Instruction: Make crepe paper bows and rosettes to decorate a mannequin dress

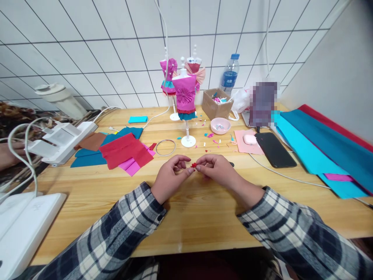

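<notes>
A small piece of crumpled red crepe paper [194, 165] is between my two hands, above the table. My right hand [217, 169] pinches it between thumb and index finger. From the other side, the thumb of my left hand [171, 173] presses at its edge, with the index finger lifted and the other fingers curled. Just beyond stands a small white dress form [186, 91] in a pink paper top with a pleated rosette and a red and teal skirt. Behind it are a second dress form [168, 74] and a third dress form [199, 70], partly hidden.
Crepe paper sheets [125, 149] lie at left, long paper rolls [317, 136] at right. A cardboard box [214, 107], pink bowl [220, 125], bottle [230, 76], phone [275, 149], ring [166, 147] and power strip [70, 142] share the table [201, 229]. Another person's hand [11, 155] shows far left.
</notes>
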`<action>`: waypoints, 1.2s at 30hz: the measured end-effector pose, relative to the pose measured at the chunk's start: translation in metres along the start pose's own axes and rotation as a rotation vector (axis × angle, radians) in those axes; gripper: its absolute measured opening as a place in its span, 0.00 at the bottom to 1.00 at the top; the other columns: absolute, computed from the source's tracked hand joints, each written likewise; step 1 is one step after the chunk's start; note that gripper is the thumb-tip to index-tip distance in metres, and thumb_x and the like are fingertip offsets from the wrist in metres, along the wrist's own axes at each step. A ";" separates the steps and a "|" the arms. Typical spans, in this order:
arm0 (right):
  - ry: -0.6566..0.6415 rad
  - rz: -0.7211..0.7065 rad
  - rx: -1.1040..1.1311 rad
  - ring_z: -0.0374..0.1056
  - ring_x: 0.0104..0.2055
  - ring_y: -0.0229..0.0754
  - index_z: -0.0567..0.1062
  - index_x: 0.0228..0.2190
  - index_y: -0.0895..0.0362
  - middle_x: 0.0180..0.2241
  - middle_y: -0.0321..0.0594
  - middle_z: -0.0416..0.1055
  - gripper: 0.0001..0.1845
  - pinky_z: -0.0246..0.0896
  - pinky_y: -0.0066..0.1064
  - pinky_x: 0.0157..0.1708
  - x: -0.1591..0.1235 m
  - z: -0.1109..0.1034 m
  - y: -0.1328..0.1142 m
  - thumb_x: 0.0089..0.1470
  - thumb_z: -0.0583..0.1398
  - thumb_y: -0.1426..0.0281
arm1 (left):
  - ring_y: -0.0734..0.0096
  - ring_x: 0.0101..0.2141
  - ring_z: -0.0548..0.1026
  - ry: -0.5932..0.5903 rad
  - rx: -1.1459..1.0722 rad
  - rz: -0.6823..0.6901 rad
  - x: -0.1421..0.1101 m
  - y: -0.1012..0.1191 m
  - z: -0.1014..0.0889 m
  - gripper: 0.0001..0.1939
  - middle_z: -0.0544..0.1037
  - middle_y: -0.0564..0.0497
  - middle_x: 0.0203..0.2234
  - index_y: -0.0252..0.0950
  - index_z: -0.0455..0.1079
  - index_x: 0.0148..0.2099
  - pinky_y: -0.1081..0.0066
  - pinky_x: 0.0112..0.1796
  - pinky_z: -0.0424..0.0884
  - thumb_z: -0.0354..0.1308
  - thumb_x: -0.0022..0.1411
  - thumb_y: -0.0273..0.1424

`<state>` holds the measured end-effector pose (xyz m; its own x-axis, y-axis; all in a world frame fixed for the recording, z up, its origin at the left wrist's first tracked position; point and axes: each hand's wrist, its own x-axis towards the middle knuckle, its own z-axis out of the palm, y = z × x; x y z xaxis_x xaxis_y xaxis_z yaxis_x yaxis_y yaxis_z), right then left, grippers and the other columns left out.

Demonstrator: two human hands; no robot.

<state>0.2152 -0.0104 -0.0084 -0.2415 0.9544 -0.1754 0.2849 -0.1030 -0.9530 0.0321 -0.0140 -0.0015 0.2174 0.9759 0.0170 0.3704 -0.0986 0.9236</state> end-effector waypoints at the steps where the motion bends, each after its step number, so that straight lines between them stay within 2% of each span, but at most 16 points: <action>1: 0.021 -0.016 -0.040 0.63 0.18 0.34 0.75 0.30 0.58 0.16 0.32 0.67 0.10 0.56 0.25 0.20 0.000 0.000 0.000 0.48 0.61 0.64 | 0.70 0.30 0.72 -0.003 0.017 0.015 0.000 0.000 0.000 0.16 0.75 0.50 0.29 0.35 0.72 0.42 0.69 0.34 0.70 0.63 0.52 0.37; 4: 0.053 -0.065 -0.105 0.63 0.19 0.33 0.75 0.29 0.57 0.19 0.33 0.69 0.08 0.55 0.24 0.20 -0.001 0.000 0.000 0.46 0.61 0.65 | 0.66 0.34 0.74 0.001 0.044 0.022 0.000 0.001 -0.001 0.12 0.77 0.48 0.31 0.35 0.74 0.35 0.67 0.37 0.70 0.64 0.51 0.37; 7: 0.062 -0.073 -0.086 0.63 0.19 0.33 0.75 0.28 0.57 0.18 0.32 0.68 0.08 0.55 0.24 0.20 -0.002 0.003 -0.002 0.46 0.62 0.65 | 0.65 0.33 0.75 0.010 -0.083 -0.042 0.001 0.002 0.000 0.11 0.78 0.48 0.29 0.35 0.74 0.32 0.67 0.37 0.70 0.64 0.50 0.37; 11: 0.054 -0.057 0.103 0.63 0.17 0.33 0.73 0.28 0.58 0.17 0.30 0.66 0.10 0.56 0.25 0.19 -0.005 0.011 -0.004 0.47 0.62 0.63 | 0.69 0.31 0.75 0.049 -0.356 -0.113 0.003 0.002 0.004 0.11 0.79 0.51 0.28 0.34 0.73 0.32 0.70 0.37 0.70 0.66 0.48 0.36; 14: 0.035 -0.038 0.239 0.63 0.17 0.32 0.71 0.28 0.58 0.20 0.30 0.66 0.10 0.58 0.25 0.18 -0.006 0.015 -0.005 0.47 0.62 0.63 | 0.70 0.32 0.74 0.067 -0.427 -0.136 0.003 0.003 0.005 0.12 0.79 0.52 0.28 0.34 0.73 0.32 0.71 0.37 0.69 0.67 0.47 0.36; 19: 0.026 -0.010 0.310 0.65 0.20 0.32 0.70 0.32 0.57 0.28 0.33 0.69 0.13 0.64 0.25 0.18 -0.005 0.015 -0.005 0.45 0.64 0.63 | 0.69 0.31 0.75 0.038 -0.328 -0.142 0.002 0.004 0.005 0.13 0.79 0.51 0.28 0.34 0.73 0.32 0.71 0.36 0.69 0.67 0.48 0.38; 23: 0.033 0.006 0.305 0.65 0.19 0.31 0.72 0.30 0.59 0.22 0.31 0.68 0.11 0.64 0.24 0.18 -0.002 0.013 -0.004 0.46 0.64 0.64 | 0.68 0.31 0.75 0.023 -0.210 -0.132 0.002 0.004 0.004 0.14 0.80 0.50 0.28 0.34 0.73 0.33 0.70 0.35 0.70 0.64 0.51 0.40; 26: 0.036 0.034 0.326 0.66 0.20 0.32 0.72 0.29 0.59 0.21 0.32 0.68 0.12 0.65 0.23 0.18 -0.001 0.012 -0.005 0.45 0.65 0.64 | 0.68 0.31 0.75 0.009 -0.134 -0.116 0.002 0.004 0.003 0.15 0.80 0.50 0.28 0.34 0.74 0.33 0.70 0.35 0.70 0.62 0.53 0.42; 31: 0.004 0.124 0.351 0.65 0.19 0.31 0.74 0.30 0.59 0.21 0.32 0.69 0.12 0.65 0.24 0.18 -0.003 0.013 -0.009 0.44 0.66 0.65 | 0.68 0.30 0.75 0.092 -0.118 -0.097 0.002 0.002 0.002 0.15 0.80 0.50 0.27 0.34 0.75 0.32 0.71 0.34 0.70 0.63 0.52 0.42; 36: -0.008 0.070 0.307 0.64 0.19 0.30 0.75 0.30 0.59 0.24 0.34 0.72 0.10 0.63 0.23 0.19 -0.004 0.012 -0.008 0.46 0.64 0.65 | 0.68 0.29 0.75 0.118 -0.093 -0.092 0.002 0.004 0.003 0.14 0.81 0.50 0.27 0.35 0.76 0.30 0.71 0.34 0.70 0.64 0.52 0.42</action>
<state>0.2024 -0.0165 -0.0034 -0.2391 0.9400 -0.2435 0.0078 -0.2489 -0.9685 0.0365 -0.0132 0.0007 0.0771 0.9966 -0.0292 0.2972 0.0050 0.9548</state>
